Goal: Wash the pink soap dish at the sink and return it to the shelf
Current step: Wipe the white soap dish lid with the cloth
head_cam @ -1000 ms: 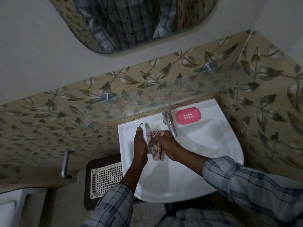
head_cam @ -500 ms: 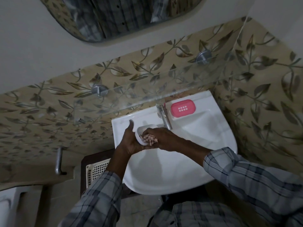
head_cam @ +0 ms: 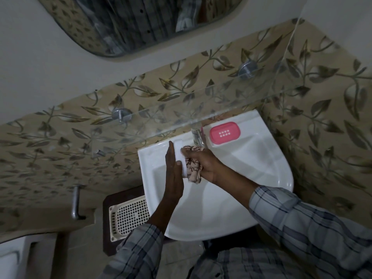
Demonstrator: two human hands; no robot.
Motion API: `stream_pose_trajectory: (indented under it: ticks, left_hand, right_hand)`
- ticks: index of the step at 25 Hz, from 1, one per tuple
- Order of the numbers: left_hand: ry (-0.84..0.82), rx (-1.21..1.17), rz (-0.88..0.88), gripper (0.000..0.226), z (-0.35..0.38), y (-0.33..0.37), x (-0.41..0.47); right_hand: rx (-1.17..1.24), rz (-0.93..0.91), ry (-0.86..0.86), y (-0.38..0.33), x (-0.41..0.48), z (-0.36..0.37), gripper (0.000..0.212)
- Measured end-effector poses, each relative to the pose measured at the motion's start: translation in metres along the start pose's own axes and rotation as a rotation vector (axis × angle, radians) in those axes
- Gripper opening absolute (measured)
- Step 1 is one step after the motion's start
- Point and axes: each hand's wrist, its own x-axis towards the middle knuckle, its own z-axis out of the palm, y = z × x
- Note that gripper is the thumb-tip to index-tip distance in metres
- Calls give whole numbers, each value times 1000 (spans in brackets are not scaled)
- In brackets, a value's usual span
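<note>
Reaching in from 6 o'clock over the sink [head_cam: 261, 170]. Holding a white piece [head_cam: 181, 158] in the left hand [head_cam: 173, 174], fingers straight behind it and thumb hooked over its near edge. Stood back up on edge now, after lying cupped and tilted in the palm half a second ago.

Gripping a bunched patterned cloth [head_cam: 193, 168] in the right hand [head_cam: 207, 166], at 3 o'clock of the left hand and pressed to the piece's face. Half a second ago digging into the cupped piece; now drawn along its flat side. Hard to tell whether the white piece is part of the dish or a bar of soap.

Off the sink at 8 o'clock, a pale lattice basket [head_cam: 130, 214].

Farther, at 12 o'clock of the bowl, the tap [head_cam: 198, 135]; no running water to be made out. Just beside it at 1 o'clock, flat on the ledge, the pink soap dish [head_cam: 225, 132], untouched and in the same spot as a second ago.

Beyond, above the ledge, the glass shelf [head_cam: 141, 121].

Probably mid-wipe, with another face of the piece now presented to the cloth. Nothing yet returned to the shelf.
</note>
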Motion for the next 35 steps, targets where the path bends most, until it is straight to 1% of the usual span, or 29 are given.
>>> stream_pose_trajectory:
  ticks: [1,2,3,4,5,6,7,8,9,10,13,14,16,18,19,20,22,23,25,26,27,28,29,30,31,32,33,34,35]
  left_hand:
    - [-31,-83,-28,56,0,2,-1]
    - [-17,-226,-127,53,-2,0,2]
    - [39,-372,-292,52,-6,1,7]
    - [111,-510,-523,57,-13,2,16]
    - [109,-613,-772,73,-21,6,26]
    - [38,-700,-977,89,-30,8,35]
    - [-41,-745,-1110,96,-36,16,39]
    - [-92,-770,-1160,93,-36,22,43]
    - [-64,-742,-1149,83,-33,24,45]
    - [-24,-725,-1095,67,-25,28,44]
    - [161,-589,-800,26,-2,20,32]
    - [216,-571,-734,21,-1,11,25]
    - [227,-584,-618,27,-8,0,17]
    - [198,-628,-540,32,-17,9,17]
    - [201,-680,-511,29,-21,13,19]
    - [213,-747,-516,28,-25,13,21]
    - [227,-889,-654,38,-33,7,23]
    - [208,-953,-737,44,-36,4,21]
    - [204,-1022,-842,53,-36,2,17]
    - [182,-1042,-850,52,-31,6,17]
    - [173,-1057,-842,48,-25,13,18]
    - [177,-1069,-814,43,-21,18,19]
    - [214,-1053,-801,45,-19,19,20]
    - [250,-1058,-802,55,-19,13,21]
    - [230,-1097,-817,63,-23,8,20]
    - [175,-1116,-824,63,-27,5,21]
    - [135,-1084,-834,58,-29,6,22]
    - [126,-1018,-846,54,-29,8,26]
    - [141,-880,-864,53,-27,9,30]
  right_hand:
    - [-105,-26,28,-3,-1,0,11]
    - [-204,-66,43,-5,-2,-1,16]
    - [-330,-127,33,-6,-3,-1,24]
    - [-492,-199,3,-5,-6,-3,35]
    - [-718,-283,-41,-2,-9,-6,47]
    - [-981,-362,-93,3,-10,-11,54]
    - [-1209,-435,-147,8,-10,-15,58]
    - [-1345,-479,-186,11,-11,-18,60]
    - [-1381,-479,-199,13,-12,-19,62]
    - [-1339,-454,-172,13,-13,-18,64]
    - [-1018,-304,-107,8,-10,-13,63]
    - [-938,-260,-111,7,-9,-12,62]
    - [-683,-173,-145,6,-10,-8,55]
    - [-352,-81,-157,6,-14,-1,36]
    - [-288,-79,-131,4,-14,3,30]
    - [-313,-126,-68,1,-12,4,28]
    - [-521,-324,75,-11,-3,2,21]
    - [-678,-461,106,-18,0,0,21]
    - [-1016,-821,111,-27,2,-2,33]
    - [-1168,-1003,150,-22,3,-4,36]
    - [-1303,-1105,167,-11,3,-6,37]
    - [-1389,-1098,123,1,0,-7,39]
    - [-1465,-1005,24,12,0,-10,42]
    - [-1549,-921,-127,18,-3,-14,43]
    - [-1598,-894,-280,20,1,-22,44]
    - [-1633,-924,-367,18,6,-31,44]
    - [-1636,-973,-374,17,11,-38,43]
    - [-1635,-1029,-335,17,14,-41,42]
    - [-1645,-1066,-274,22,17,-40,40]
